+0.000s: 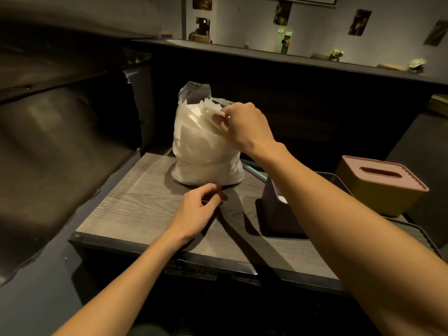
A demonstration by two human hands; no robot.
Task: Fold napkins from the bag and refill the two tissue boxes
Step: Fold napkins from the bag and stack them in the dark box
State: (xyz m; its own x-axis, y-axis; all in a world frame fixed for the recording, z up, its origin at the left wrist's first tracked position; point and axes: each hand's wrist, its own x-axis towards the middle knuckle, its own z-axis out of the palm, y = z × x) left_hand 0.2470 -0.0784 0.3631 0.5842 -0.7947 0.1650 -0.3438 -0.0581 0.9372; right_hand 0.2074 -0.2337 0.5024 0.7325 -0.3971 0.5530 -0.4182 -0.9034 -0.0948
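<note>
From the head view I see the right hand [244,127] up at the mouth of the napkin bag [206,151] standing on the surface [135,204], its fingers [219,122] pinching a napkin [213,110] there. The left hand [198,209] hovers near the bag's base, fingers loosely curled and apparently holding nothing. The grey tissue box [274,209] and the yellow tissue box [380,185] sit to the right.

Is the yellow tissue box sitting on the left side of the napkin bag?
No, the yellow tissue box sits at the table's right edge, well to the right of the napkin bag.
</note>
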